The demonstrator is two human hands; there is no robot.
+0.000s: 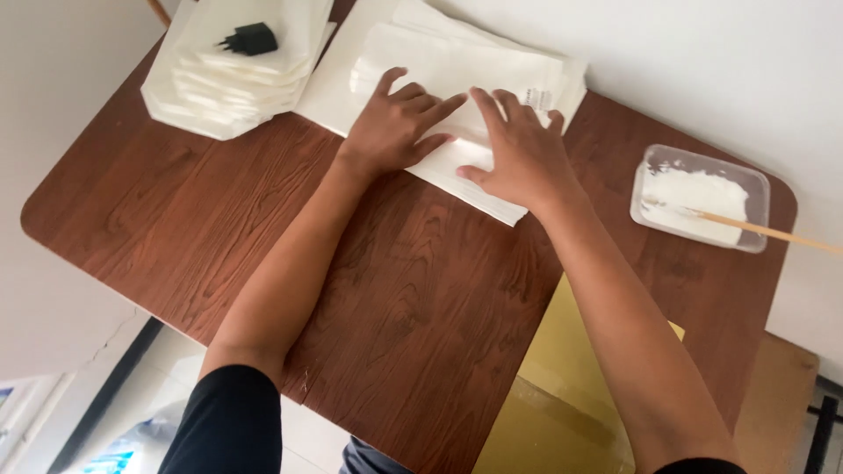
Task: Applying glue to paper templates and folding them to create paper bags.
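Both hands lie flat, palms down and fingers spread, side by side on a pile of white paper bags [457,66] at the far edge of the table [263,211]. The left hand [397,123] presses near the pile's middle; the right hand [518,149] rests just beside it, its thumb at the pile's near edge. Neither grips anything. The bags are flat, plain white and stacked loosely, their edges fanned so several layers show; how many there are cannot be told.

A second pile of white bags [228,75] sits to the left, near the table's far left corner, with one black plug [250,39] on top. To the right stands one clear plastic tub [700,197] holding white paste, with one wooden stick [773,233] resting in it. One gold sheet [571,386] lies below the table's near right edge.
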